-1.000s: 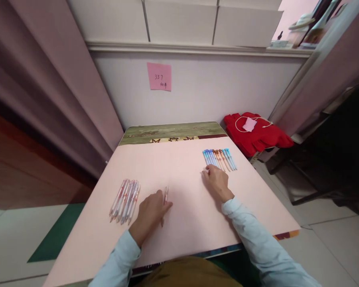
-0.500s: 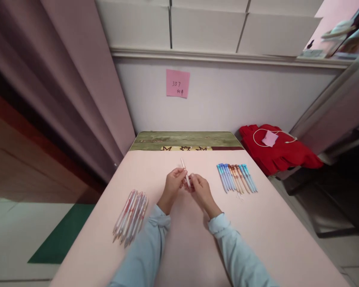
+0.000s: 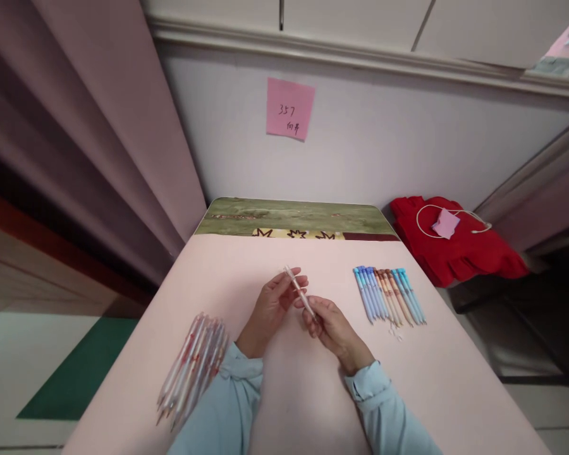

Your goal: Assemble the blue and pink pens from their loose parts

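Observation:
A slim pale pen [image 3: 297, 288] with orange-pink marks is held at a slant over the middle of the table. My left hand [image 3: 271, 308] has its thumb and fingers around the upper part. My right hand [image 3: 336, 328] pinches the lower end between thumb and fingers. Left of my hands lies a loose bundle of clear pens [image 3: 194, 360] with red and grey parts. On the right several pens [image 3: 389, 294] lie side by side in blue, brown and light-blue groups. Small clear bits [image 3: 395, 332] lie just below them.
The table [image 3: 298, 404] has a pale pink cover and a green wood-pattern strip [image 3: 289, 212] at its far end. A pink note [image 3: 290, 109] sticks to the wall behind. Red cloth [image 3: 464, 246] with a white cord stands beyond the right edge; a curtain [image 3: 137, 126] hangs at left.
The pen has come nearer to me and tilted more, its lower end now further right. My right hand has moved down and right along with it. The camera view has dipped.

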The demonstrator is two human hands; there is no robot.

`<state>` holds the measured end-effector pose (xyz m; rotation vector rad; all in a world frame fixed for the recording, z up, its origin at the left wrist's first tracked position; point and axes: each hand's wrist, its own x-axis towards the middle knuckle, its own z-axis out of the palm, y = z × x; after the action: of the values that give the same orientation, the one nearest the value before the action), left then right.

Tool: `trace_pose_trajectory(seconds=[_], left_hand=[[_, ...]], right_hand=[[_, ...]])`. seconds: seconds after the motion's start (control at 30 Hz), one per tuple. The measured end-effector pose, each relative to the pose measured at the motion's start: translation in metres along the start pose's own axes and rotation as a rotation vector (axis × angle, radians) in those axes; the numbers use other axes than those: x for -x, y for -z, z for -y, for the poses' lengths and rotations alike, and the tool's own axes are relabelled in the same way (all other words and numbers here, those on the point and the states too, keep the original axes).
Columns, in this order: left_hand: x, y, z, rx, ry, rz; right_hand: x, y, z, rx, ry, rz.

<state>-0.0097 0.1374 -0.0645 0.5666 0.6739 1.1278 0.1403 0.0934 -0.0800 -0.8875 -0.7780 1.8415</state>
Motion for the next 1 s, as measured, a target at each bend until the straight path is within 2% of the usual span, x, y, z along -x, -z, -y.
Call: trace_pose_trajectory(seconds=[0.23,0.5,0.73,0.87,1.0], left_hand=[[0.004,-0.003,0.000,0.024,0.037,0.097],[0.011,-0.009,0.001,0.073,0.056,0.088],[0.003,-0.001,0.007,0.051,0.068,0.039],[-0.002,-0.001,0.008,-0.002,0.062,-0.040],[-0.002,-0.005,0.008,-0.025,0.056,-0.102]], right_hand=[[0.009,-0.008,0.002,-0.115,-0.104,0.097],[0.011,0.000,0.001,-0.209,-0.260,0.168],[0.018,-0.005,0.003,-0.110,-0.157,0.192],[0.016,-0.006,0.004,0.005,-0.107,0.130],[0.013,-0.004,0.002,0.105,-0.082,-0.044]])
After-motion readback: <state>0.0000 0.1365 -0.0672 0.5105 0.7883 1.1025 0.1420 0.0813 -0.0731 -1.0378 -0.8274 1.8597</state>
